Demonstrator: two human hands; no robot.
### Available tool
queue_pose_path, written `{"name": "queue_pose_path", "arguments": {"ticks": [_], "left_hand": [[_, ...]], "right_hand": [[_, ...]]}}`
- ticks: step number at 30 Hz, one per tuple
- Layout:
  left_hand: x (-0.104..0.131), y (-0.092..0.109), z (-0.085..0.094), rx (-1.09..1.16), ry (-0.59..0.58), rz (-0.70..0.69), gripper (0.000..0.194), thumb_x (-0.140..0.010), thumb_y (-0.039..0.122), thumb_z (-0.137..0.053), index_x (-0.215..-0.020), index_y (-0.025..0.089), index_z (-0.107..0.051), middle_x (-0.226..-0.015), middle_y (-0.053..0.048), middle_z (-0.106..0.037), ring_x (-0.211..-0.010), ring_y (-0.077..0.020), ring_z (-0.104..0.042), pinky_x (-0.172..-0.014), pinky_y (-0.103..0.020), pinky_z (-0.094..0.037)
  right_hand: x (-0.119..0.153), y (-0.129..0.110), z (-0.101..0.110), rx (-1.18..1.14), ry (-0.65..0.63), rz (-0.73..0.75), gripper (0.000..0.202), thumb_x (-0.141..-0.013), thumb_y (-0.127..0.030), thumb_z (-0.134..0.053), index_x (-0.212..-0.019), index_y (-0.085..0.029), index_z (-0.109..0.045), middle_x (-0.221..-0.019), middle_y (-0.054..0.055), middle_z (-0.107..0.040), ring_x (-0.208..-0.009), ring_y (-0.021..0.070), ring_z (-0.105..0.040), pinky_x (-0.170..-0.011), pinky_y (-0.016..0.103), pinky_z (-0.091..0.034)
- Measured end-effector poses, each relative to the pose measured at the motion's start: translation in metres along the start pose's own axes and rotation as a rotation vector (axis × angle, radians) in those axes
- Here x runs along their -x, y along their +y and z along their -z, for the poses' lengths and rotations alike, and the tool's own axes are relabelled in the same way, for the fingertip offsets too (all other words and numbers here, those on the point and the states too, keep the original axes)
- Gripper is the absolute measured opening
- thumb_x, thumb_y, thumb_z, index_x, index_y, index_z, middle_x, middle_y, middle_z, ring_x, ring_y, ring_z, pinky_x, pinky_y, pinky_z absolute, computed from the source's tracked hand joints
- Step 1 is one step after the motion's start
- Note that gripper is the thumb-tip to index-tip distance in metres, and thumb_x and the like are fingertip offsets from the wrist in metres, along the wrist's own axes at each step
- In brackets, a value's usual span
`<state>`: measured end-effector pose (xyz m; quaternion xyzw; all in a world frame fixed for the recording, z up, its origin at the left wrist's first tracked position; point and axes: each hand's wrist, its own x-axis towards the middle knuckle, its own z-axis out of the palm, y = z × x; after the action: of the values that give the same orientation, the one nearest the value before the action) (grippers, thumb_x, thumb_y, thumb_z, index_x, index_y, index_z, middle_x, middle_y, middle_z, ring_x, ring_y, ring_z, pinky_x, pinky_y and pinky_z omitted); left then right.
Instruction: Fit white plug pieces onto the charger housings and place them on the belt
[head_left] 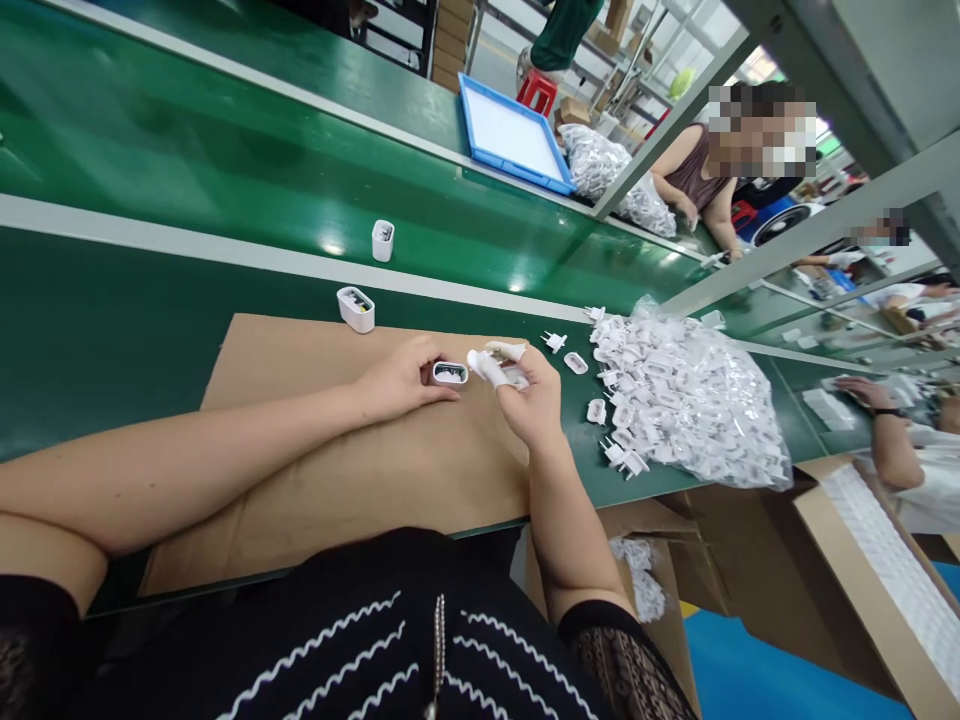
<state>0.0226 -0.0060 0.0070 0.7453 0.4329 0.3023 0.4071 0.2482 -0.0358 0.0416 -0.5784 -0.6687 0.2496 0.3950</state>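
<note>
Your left hand (405, 385) pinches white housing (450, 374) | right hand (538, 392) apart, 3 o'clock, grip unclear | light pinch could twist it

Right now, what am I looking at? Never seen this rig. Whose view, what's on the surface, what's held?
There is no machine: the single picture comes from a head-worn camera looking forward and down at the wearer's own hands.

The left hand holds a white oval open-ended housing over a brown cardboard sheet on a green bench. The right hand is beside it, with white at its fingers; I can't separate covering from any held part.

Two similar white housings stand beyond: a nearer one and a farther one. To the right are loose white plug pieces and a clear plastic bag full of them.
</note>
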Motion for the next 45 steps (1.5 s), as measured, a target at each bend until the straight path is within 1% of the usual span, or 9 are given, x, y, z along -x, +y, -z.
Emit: {"name": "queue_pose_path", "arguments": {"ticks": [5,12,19,26,32,34,38,41,45], "left_hand": [[-0.001,0.002,-0.003,0.012,0.005,-0.067,0.036,-0.08,0.053,-0.078,-0.08,0.02,-0.064,-0.075,-0.001,-0.057,-0.068,-0.0178,-0.052,-0.063,-0.032,-0.039],[-0.002,-0.003,-0.005,-0.004,0.03,-0.121,0.036,-0.082,0.05,-0.078,-0.075,0.019,-0.061,-0.072,0.0,-0.057,-0.067,-0.0165,-0.051,-0.061,-0.03,-0.037],[0.004,-0.002,-0.006,0.0,0.077,-0.194,0.03,-0.089,0.047,-0.071,-0.083,0.018,-0.062,-0.073,0.0,-0.059,-0.065,-0.0152,-0.052,-0.061,-0.028,-0.037],[0.009,-0.005,-0.007,-0.159,0.101,-0.225,0.028,-0.093,0.04,-0.068,-0.078,0.018,-0.06,-0.071,-0.001,-0.063,-0.067,-0.0161,-0.056,-0.064,-0.027,-0.038],[0.0,0.014,0.004,-0.204,-0.024,-0.103,0.024,-0.09,0.042,-0.067,-0.09,0.019,-0.07,-0.084,-0.003,-0.074,-0.072,-0.0192,-0.065,-0.066,-0.028,-0.042],[-0.011,0.025,0.017,-0.257,-0.023,-0.032,0.025,-0.089,0.044,-0.066,-0.092,0.02,-0.073,-0.087,-0.004,-0.076,-0.075,-0.0213,-0.066,-0.065,-0.029,-0.043],[-0.057,0.034,0.055,-0.439,0.153,0.093,0.033,-0.089,0.048,-0.065,-0.104,0.02,-0.074,-0.097,-0.008,-0.077,-0.086,-0.027,-0.069,-0.07,-0.031,-0.045],[-0.105,0.03,0.083,-0.638,0.18,0.245,0.035,-0.085,0.04,-0.067,-0.114,0.02,-0.073,-0.109,-0.012,-0.076,-0.101,-0.0334,-0.07,-0.075,-0.033,-0.048],[-0.147,0.016,0.106,-0.718,0.195,0.351,0.035,-0.078,0.033,-0.07,-0.106,0.012,-0.072,-0.109,-0.02,-0.075,-0.104,-0.04,-0.069,-0.076,-0.036,-0.049]], "right_hand": [[0.009,-0.019,-0.012,0.259,-0.1,0.279,0.033,-0.097,-0.024,-0.058,-0.126,-0.029,-0.072,-0.111,0.008,-0.069,-0.11,0.0269,-0.06,-0.093,0.041,-0.051],[0.007,-0.033,-0.02,0.643,-0.173,0.318,0.026,-0.091,-0.013,-0.062,-0.11,-0.024,-0.077,-0.101,0.007,-0.072,-0.094,0.0248,-0.055,-0.062,0.032,-0.041],[0.005,-0.04,-0.022,0.732,-0.186,0.341,0.027,-0.091,-0.008,-0.065,-0.108,-0.025,-0.076,-0.1,0.006,-0.073,-0.094,0.0243,-0.053,-0.057,0.032,-0.034],[-0.001,-0.023,-0.022,0.609,-0.172,0.397,0.025,-0.096,-0.013,-0.064,-0.113,-0.025,-0.078,-0.093,0.005,-0.072,-0.091,0.0228,-0.055,-0.072,0.032,-0.045],[0.003,-0.011,-0.033,0.136,-0.067,0.221,0.028,-0.09,-0.02,-0.07,-0.117,-0.024,-0.075,-0.089,0.004,-0.069,-0.087,0.0213,-0.06,-0.077,0.033,-0.052],[-0.001,-0.008,-0.033,-0.226,0.013,0.013,0.034,-0.086,-0.027,-0.075,-0.12,-0.025,-0.072,-0.092,0.002,-0.069,-0.075,0.0166,-0.059,-0.064,0.027,-0.051],[-0.024,-0.003,-0.017,-1.077,0.09,-0.511,0.02,-0.095,-0.035,-0.065,-0.106,-0.019,-0.069,-0.099,0.006,-0.071,-0.07,0.0111,-0.062,-0.045,0.016,-0.044],[-0.039,0.004,0.002,-1.486,0.024,-0.775,0.023,-0.1,-0.034,-0.054,-0.103,-0.014,-0.065,-0.092,0.011,-0.071,-0.088,0.0181,-0.071,-0.063,0.022,-0.062],[-0.042,0.013,0.009,-1.601,-0.058,-0.776,0.024,-0.091,-0.016,-0.053,-0.113,-0.012,-0.062,-0.094,0.012,-0.072,-0.103,0.0251,-0.074,-0.083,0.037,-0.067]]}}
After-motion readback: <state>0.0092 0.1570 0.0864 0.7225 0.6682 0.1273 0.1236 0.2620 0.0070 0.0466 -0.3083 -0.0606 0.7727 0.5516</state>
